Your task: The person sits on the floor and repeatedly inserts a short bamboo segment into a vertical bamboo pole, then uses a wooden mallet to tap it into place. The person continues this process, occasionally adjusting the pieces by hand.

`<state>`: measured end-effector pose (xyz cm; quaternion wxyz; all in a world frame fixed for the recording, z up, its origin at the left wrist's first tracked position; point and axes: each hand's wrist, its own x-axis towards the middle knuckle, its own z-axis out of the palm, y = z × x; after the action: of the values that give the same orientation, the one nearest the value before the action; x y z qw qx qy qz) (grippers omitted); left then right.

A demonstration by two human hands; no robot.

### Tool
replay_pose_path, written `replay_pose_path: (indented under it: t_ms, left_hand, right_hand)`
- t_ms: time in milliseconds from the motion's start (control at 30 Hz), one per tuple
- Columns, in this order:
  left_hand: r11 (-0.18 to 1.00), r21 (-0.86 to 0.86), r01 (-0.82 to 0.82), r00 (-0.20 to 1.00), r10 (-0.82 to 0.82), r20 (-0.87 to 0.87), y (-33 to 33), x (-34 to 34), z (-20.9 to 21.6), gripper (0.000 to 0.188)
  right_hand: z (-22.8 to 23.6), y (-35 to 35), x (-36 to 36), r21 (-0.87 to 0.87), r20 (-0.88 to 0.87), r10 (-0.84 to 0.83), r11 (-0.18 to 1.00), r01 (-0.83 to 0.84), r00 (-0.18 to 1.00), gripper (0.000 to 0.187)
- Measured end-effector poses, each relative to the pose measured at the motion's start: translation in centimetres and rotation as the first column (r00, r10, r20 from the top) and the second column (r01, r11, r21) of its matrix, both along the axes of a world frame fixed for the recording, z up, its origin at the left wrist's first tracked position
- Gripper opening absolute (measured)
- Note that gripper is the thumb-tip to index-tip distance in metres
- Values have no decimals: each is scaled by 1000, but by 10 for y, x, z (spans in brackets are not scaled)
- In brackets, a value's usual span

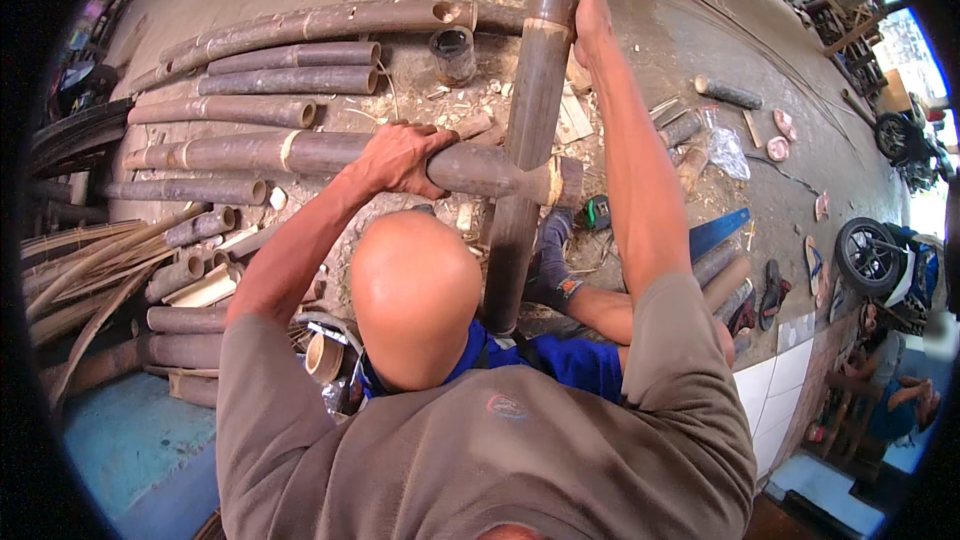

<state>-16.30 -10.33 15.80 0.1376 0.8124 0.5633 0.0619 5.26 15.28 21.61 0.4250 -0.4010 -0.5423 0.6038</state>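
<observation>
A long dark bamboo pole (330, 152) lies sideways in front of me, with pale rings at its joints. My left hand (400, 160) is wrapped over it, fingers on top and thumb at the near side. The pole's right end crosses a thick bamboo tube (540, 80) that runs lengthwise away from my lap; whether the two are fitted together I cannot tell. Against the right side of the tube's far end rests my right hand (594, 20), its fingers stretched straight. Just right of the crossing sits a green and black tape measure (596, 212).
More bamboo pieces (290, 80) lie at left, with split strips (90, 265). Pale chips surround a dark round container (452, 56). A blue flat blade (718, 234), plastic bag (728, 152) and sandals (772, 292) are at right. Another person (895, 390) sits far right.
</observation>
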Motion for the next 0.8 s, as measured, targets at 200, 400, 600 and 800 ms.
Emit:
replay_pose_path:
  t_ms: [200,400,600,800]
  left_hand:
    - [972,-236,-7,1000,8,5,29,8,-69,91]
    - [940,-340,-24,1000,24,-3,45,7,-122,91]
    - [924,-377,-59,998,47,-40,40,0,-145,97]
    - [987,-126,-99,995,97,-18,19,-2,-152,85]
  right_hand:
    - [-78,-80,80,-220,65,-236,944,244,970,96]
    - [-173,-229,126,-227,400,-257,902,367,880,75]
    - [-230,-304,150,-253,587,23,955,156,809,75]
    - [-233,-329,123,-332,654,303,938,-98,693,71]
